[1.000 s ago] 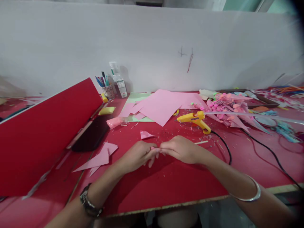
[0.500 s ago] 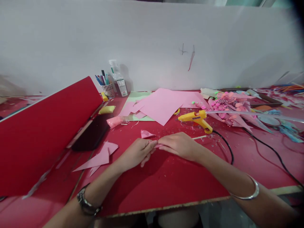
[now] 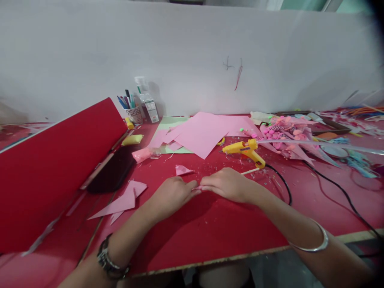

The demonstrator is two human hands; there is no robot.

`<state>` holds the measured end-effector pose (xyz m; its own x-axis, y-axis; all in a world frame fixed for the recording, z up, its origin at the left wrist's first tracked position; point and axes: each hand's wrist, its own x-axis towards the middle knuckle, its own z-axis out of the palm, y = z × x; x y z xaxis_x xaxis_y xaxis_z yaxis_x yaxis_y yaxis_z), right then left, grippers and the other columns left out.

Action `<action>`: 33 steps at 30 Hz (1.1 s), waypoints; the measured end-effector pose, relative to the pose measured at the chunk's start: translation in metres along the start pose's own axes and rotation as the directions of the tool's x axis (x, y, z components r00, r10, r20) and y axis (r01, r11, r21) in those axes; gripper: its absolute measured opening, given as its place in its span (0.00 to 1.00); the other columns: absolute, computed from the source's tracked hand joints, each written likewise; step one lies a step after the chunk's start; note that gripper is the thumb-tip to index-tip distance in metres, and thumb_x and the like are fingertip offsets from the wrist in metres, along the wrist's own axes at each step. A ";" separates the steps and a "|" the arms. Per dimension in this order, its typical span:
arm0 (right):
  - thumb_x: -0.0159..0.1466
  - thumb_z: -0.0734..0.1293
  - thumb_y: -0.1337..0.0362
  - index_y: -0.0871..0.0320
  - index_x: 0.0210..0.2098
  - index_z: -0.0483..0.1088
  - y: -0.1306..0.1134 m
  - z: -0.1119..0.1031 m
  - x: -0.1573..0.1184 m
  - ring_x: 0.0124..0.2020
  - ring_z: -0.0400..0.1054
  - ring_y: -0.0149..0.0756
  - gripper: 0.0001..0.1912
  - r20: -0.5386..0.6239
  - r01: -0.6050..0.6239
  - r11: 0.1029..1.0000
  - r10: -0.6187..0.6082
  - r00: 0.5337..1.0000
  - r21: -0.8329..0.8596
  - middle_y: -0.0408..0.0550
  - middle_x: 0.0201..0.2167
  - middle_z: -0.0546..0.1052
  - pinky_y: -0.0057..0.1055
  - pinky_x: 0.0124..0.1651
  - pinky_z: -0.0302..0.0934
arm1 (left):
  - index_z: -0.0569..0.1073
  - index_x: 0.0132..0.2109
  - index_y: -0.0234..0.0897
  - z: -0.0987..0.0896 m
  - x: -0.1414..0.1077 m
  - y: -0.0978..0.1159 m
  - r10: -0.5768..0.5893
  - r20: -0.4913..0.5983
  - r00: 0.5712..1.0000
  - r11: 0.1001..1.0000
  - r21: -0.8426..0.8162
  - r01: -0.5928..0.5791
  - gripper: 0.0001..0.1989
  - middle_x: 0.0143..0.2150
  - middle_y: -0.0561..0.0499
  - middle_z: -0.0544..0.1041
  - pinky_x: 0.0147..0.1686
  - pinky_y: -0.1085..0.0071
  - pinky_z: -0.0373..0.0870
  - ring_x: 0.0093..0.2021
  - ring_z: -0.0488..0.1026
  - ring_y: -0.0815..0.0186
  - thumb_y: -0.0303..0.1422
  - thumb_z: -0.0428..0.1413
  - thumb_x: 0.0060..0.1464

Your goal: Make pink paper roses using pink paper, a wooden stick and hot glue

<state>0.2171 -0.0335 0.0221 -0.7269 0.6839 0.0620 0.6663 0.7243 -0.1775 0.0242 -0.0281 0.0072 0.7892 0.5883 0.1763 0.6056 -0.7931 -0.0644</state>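
My left hand (image 3: 175, 197) and my right hand (image 3: 226, 185) meet over the red table (image 3: 216, 236), fingertips nearly touching. Between them they pinch a small rolled piece of pink paper (image 3: 199, 187), mostly hidden by the fingers. A pale stick (image 3: 250, 171) shows beyond my right hand; whether the hand touches it I cannot tell. Just behind the hands lies a small folded pink paper piece (image 3: 182, 170). Pink paper cutouts (image 3: 127, 200) are left of my left hand. The yellow glue gun (image 3: 244, 149) lies on its side behind my right hand.
Large pink sheets (image 3: 202, 134) lie at the back, beside a pile of pink paper cones (image 3: 285, 136). On the left are a slanted red board (image 3: 60, 172), a black phone-like object (image 3: 112, 170), a pen cup (image 3: 133, 115) and a bottle (image 3: 150, 106). A black cable (image 3: 336, 184) crosses the right.
My left hand has turned, its fingers now straighter and more palm-down around the paper. My right hand keeps its pinch. The whole view has shifted slightly.
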 end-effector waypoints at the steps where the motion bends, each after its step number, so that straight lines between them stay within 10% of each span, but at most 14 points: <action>1: 0.64 0.52 0.58 0.57 0.32 0.66 0.001 -0.001 -0.001 0.25 0.65 0.29 0.15 0.029 0.016 0.999 -0.018 0.999 0.047 0.44 0.27 0.75 0.26 0.25 0.42 | 0.66 0.29 0.34 0.002 0.000 0.001 0.053 -0.025 0.998 0.996 0.073 -0.051 0.20 0.17 0.51 0.68 0.18 0.73 0.53 0.17 0.64 0.67 0.37 0.35 0.60; 7: 0.64 0.52 0.62 0.60 0.30 0.67 0.008 -0.008 -0.005 0.25 0.62 0.26 0.16 0.153 0.074 0.941 -0.131 0.980 0.330 0.43 0.24 0.72 0.23 0.27 0.48 | 0.65 0.28 0.34 0.003 0.000 0.010 0.193 -0.087 0.977 0.963 0.206 -0.172 0.17 0.14 0.53 0.67 0.21 0.71 0.58 0.14 0.62 0.67 0.33 0.37 0.59; 13: 0.64 0.52 0.59 0.58 0.34 0.66 0.005 0.003 0.002 0.29 0.64 0.29 0.15 -0.001 0.012 0.990 -0.012 1.000 0.139 0.45 0.29 0.73 0.25 0.29 0.48 | 0.65 0.22 0.34 -0.004 0.001 0.005 -0.162 0.112 0.980 0.981 -0.091 0.172 0.23 0.13 0.51 0.68 0.20 0.74 0.57 0.16 0.65 0.68 0.39 0.37 0.59; 17: 0.65 0.51 0.60 0.58 0.34 0.66 0.002 0.009 0.005 0.28 0.64 0.30 0.15 -0.128 0.051 0.987 -0.071 0.989 -0.155 0.45 0.28 0.72 0.26 0.27 0.45 | 0.60 0.18 0.35 -0.013 0.000 0.005 -0.182 0.324 0.928 0.707 -0.613 0.353 0.27 0.12 0.55 0.65 0.25 0.77 0.61 0.16 0.64 0.73 0.38 0.31 0.60; 20: 0.64 0.53 0.64 0.58 0.35 0.65 0.001 0.009 0.003 0.28 0.63 0.30 0.11 -0.134 0.096 0.960 -0.135 0.982 -0.262 0.44 0.26 0.72 0.27 0.26 0.43 | 0.57 0.18 0.35 -0.016 -0.001 0.008 -0.198 0.372 0.907 0.566 -0.712 0.416 0.25 0.10 0.57 0.62 0.24 0.79 0.61 0.14 0.62 0.74 0.40 0.31 0.60; 27: 0.64 0.53 0.60 0.58 0.30 0.66 -0.002 0.009 0.002 0.24 0.64 0.29 0.14 0.027 0.006 0.993 -0.003 1.000 -0.116 0.43 0.24 0.73 0.26 0.23 0.40 | 0.66 0.24 0.33 0.003 -0.001 0.002 -0.114 0.206 0.972 0.966 -0.207 0.157 0.24 0.14 0.51 0.66 0.20 0.74 0.57 0.16 0.64 0.68 0.41 0.36 0.59; 33: 0.64 0.51 0.59 0.58 0.32 0.68 0.003 0.002 -0.001 0.26 0.63 0.29 0.17 0.114 0.049 0.991 -0.063 0.992 0.121 0.46 0.27 0.74 0.26 0.27 0.44 | 0.67 0.24 0.32 0.012 -0.001 0.005 0.088 -0.025 0.996 0.984 0.157 -0.083 0.24 0.14 0.49 0.66 0.20 0.71 0.58 0.16 0.66 0.65 0.36 0.34 0.60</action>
<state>0.2198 -0.0323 0.0191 -0.7816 0.6225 -0.0389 0.6047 0.7409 -0.2921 0.0277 -0.0308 -0.0050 0.8368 0.5116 0.1948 0.5461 -0.8048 -0.2323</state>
